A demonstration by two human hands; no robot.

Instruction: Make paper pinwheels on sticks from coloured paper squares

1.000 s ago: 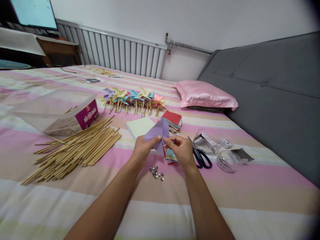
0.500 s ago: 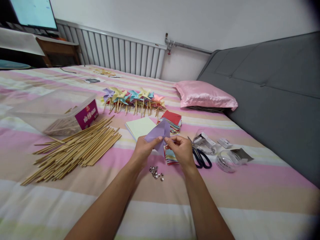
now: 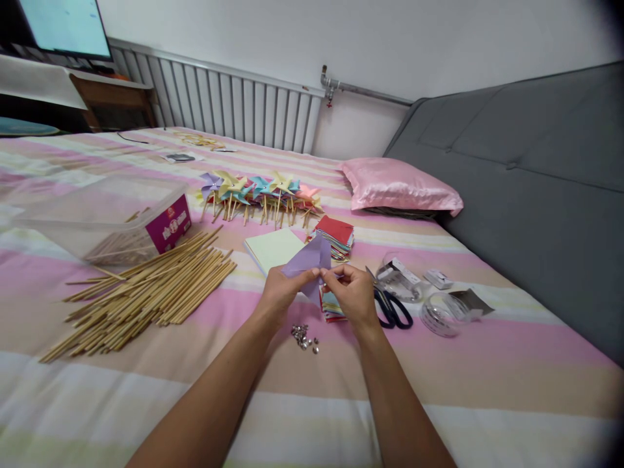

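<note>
Head view, far left: a clear plastic box [image 3: 104,218] with a magenta label is lying on the striped bedcover [image 3: 487,364], a few sticks showing inside it.
Sticks: a loose heap of bamboo sticks [image 3: 146,292] is spreading across the cover just in front of the box.
Pinwheels: a row of finished paper pinwheels [image 3: 258,192] is lying behind the sticks, toward the radiator.
Pale sheet: a light yellow sheet [image 3: 273,247] is resting flat just beyond the hands.
Left hand: the left hand [image 3: 279,292] is pinching the lower left edge of the purple paper [image 3: 308,259], thumb on top, fingers curled beneath.
Purple paper: it is being held up off the cover between both hands, in front of the pale sheet, its folded point rising upward.
Pins: a small cluster of metal pins [image 3: 305,337] is lying on the cover between the two forearms.
Right hand: the right hand [image 3: 353,296] is gripping the paper's right corner with thumb and forefinger.
Paper stacks: coloured squares [image 3: 336,235] are sitting behind the right hand; a second pile is partly hidden under it.
Scissors: black-handled scissors [image 3: 392,309] are lying just right of the right hand.
Tape: a clear roll [image 3: 441,314] is lying further right.
</note>
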